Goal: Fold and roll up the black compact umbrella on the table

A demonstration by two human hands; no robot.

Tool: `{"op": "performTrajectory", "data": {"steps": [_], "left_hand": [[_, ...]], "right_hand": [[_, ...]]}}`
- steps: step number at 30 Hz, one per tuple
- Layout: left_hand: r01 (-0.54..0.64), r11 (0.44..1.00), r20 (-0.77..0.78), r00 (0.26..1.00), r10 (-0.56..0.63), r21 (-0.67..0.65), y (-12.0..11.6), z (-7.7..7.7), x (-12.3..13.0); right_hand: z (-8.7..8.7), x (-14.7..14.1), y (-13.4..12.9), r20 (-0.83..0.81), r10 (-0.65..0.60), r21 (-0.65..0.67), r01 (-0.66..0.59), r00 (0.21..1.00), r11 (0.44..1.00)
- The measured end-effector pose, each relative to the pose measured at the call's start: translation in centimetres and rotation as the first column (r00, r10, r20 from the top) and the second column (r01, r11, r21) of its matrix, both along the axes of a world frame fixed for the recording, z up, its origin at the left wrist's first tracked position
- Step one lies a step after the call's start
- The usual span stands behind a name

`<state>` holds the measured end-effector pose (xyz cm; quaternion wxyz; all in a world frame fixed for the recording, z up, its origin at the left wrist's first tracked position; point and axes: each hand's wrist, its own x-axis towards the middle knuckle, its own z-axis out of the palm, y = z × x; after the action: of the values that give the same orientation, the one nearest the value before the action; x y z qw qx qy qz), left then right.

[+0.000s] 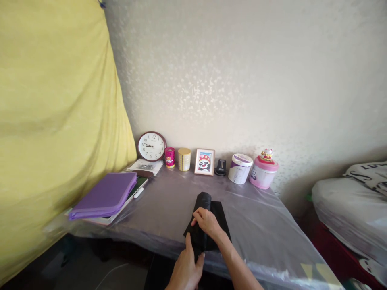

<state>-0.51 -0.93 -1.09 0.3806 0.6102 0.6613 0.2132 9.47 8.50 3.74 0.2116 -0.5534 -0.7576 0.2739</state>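
One black roll [198,238] is gripped at its near end by the left hand [188,264], thumb and fingers wrapped round it. The right hand [208,223] is laid over the roll a little farther out, fingers curled; whether anything is actually pinched there can't be told. One black flap [220,215] is seen poking out, partly under the right wrist.

The roll is set right by the near edge of the table [260,225], so not much surface is left on the body side of the hands. More elbow room is offered to the right of the right hand, where a wide stretch of tabletop runs to the side edge. A decent strip is also left between the roll's far end and the back row.

Count for that row, left to right beyond the hands: one clock [152,146], two cans (pink [169,157], yellow [184,160]), one picture frame [204,162], one black gadget [221,166], two tubs (white [240,171], pink [262,177]), with one cat figurine [266,154] perched on the pink one. Well left of the left hand, one purple folder [104,195] is stacked.
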Motion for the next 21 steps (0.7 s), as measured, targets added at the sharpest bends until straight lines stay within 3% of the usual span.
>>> {"op": "performTrajectory", "data": {"steps": [6, 9, 13, 17, 21], "left_hand": [[0.051, 0.985, -0.061, 0.997, -0.041, 0.168, -0.5, 0.7, -0.3], [0.13, 0.985, -0.204, 0.973, -0.106, 0.11, -0.1, 1.1, -0.3], [0.132, 0.991, -0.316, 0.942, -0.116, 0.03, 0.4, 1.3, 0.0], [0.119, 0.992, -0.328, 0.939, -0.103, 0.03, 0.5, 1.3, 0.2], [0.116, 0.993, -0.338, 0.935, -0.105, 0.011, 0.5, 1.2, 0.3]], "right_hand": [[0.2, -0.2, -0.3, 0.041, -0.026, 0.042, 0.024, 0.999, 0.999], [0.1, -0.3, -0.1, 0.035, -0.004, 0.019, 0.004, 0.999, 1.0], [-0.2, -0.2, -0.2, 0.008, 0.01, 0.013, -0.01, 1.0, 1.0], [-0.6, 0.3, -1.4, -0.025, 0.098, 0.198, -0.091, 0.995, 0.976], [-1.5, 1.4, -1.9, 0.026, 0.215, 0.416, -0.206, 0.976, 0.886]]}}
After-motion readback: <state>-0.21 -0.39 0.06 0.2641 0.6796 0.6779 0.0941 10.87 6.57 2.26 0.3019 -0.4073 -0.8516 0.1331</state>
